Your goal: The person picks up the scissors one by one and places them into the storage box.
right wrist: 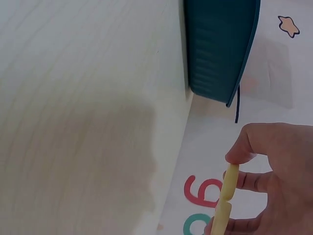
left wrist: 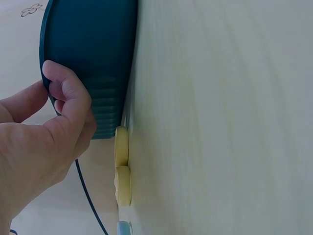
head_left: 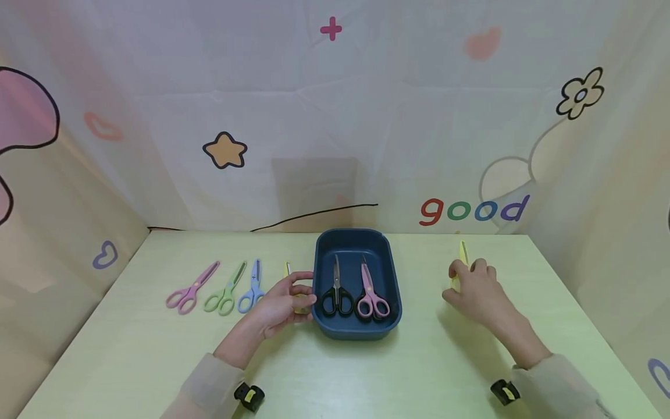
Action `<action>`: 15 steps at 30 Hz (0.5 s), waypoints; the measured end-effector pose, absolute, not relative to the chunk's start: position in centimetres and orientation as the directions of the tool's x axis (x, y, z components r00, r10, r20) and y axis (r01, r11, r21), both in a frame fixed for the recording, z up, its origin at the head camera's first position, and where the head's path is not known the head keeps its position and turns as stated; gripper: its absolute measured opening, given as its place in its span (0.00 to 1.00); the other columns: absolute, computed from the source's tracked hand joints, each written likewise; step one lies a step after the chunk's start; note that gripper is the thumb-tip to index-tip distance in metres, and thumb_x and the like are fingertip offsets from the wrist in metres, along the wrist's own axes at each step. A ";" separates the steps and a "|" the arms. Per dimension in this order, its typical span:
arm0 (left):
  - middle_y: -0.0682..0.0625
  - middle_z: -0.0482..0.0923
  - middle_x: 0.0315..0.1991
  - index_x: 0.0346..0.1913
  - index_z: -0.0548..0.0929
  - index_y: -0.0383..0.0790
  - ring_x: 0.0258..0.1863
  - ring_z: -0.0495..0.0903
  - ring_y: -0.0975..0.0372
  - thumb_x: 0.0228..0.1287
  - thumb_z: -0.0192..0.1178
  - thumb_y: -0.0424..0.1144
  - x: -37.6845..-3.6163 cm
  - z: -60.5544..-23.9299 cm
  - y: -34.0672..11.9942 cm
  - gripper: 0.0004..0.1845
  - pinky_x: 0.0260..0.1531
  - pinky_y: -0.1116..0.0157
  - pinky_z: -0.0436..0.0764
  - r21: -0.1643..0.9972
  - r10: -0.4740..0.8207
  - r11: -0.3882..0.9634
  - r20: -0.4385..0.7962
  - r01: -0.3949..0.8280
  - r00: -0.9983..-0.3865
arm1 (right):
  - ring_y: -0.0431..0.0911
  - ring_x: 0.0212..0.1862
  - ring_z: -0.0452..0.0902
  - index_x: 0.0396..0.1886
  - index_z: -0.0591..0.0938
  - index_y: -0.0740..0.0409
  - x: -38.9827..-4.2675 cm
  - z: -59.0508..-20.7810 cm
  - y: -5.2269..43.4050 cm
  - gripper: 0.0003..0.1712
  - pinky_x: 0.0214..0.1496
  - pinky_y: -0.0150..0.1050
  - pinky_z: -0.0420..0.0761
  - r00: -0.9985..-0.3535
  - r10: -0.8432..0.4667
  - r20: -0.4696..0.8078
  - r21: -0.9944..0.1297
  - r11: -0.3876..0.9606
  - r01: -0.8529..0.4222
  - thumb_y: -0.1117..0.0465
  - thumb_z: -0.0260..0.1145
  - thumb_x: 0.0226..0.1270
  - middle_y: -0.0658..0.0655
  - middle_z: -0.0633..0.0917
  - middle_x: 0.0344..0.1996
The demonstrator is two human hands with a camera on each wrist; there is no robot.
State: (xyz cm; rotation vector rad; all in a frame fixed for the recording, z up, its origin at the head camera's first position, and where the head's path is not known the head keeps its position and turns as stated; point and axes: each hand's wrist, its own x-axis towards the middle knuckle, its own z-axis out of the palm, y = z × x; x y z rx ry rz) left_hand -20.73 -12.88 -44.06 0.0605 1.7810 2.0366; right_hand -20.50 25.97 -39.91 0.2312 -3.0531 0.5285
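A: Where was the left hand [head_left: 282, 305] in the head view?

B: Just left of centre, lower half, on the pale green tabletop [head_left: 419, 372]. Its fingers were curled against the left wall of the dark blue tray [head_left: 319, 279]. The left wrist view showed the thumb and fingers pinching the tray's rim.

A: And beside it?

B: A yellow pair of scissors [head_left: 293, 291] lay touching or just beside the tray's left wall, mostly hidden under the hand. Further left, in a row: blue scissors [head_left: 252, 288], green scissors [head_left: 226, 294] and pink scissors [head_left: 189, 291], all flat on the tabletop.

A: What sat in the tray?

B: Two pairs, side by side, blades pointing to the back wall: black-handled scissors [head_left: 337, 294] on the left, rose-handled scissors [head_left: 370, 297] on the right.

A: The right hand [head_left: 473, 291]?

B: Right of centre, well apart from the tray. Its grip was pinched on a second yellow pair [head_left: 463, 256], thumb and fingers round the handles; the tip stuck up above the knuckles. I couldn't tell whether that pair touched the tabletop.
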 end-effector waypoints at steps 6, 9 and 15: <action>0.44 0.72 0.45 0.75 0.60 0.34 0.35 0.75 0.56 0.74 0.55 0.23 -20.7 -44.1 -12.8 0.30 0.35 0.64 0.82 0.952 0.348 -0.080 -0.250 -0.294 -0.904 | 0.67 0.43 0.65 0.47 0.75 0.61 -20.5 -39.8 24.8 0.17 0.33 0.53 0.74 -0.982 -0.164 0.095 -0.319 0.929 -0.186 0.60 0.66 0.62 0.73 0.69 0.41; 0.44 0.72 0.45 0.75 0.60 0.34 0.35 0.75 0.56 0.74 0.55 0.23 -20.7 -44.2 -12.8 0.30 0.35 0.64 0.82 0.951 0.350 -0.082 -0.252 -0.298 -0.902 | 0.66 0.44 0.66 0.47 0.75 0.60 -20.5 -39.7 24.3 0.16 0.33 0.52 0.74 -0.980 -0.169 0.104 -0.320 0.927 -0.194 0.60 0.66 0.62 0.72 0.69 0.41; 0.44 0.72 0.45 0.75 0.61 0.34 0.34 0.75 0.56 0.75 0.55 0.23 -20.7 -44.2 -12.9 0.30 0.34 0.64 0.82 0.951 0.348 -0.085 -0.253 -0.299 -0.903 | 0.64 0.46 0.65 0.48 0.76 0.59 -20.6 -39.0 22.7 0.15 0.34 0.50 0.76 -0.981 -0.160 0.113 -0.334 0.923 -0.189 0.60 0.66 0.63 0.70 0.69 0.42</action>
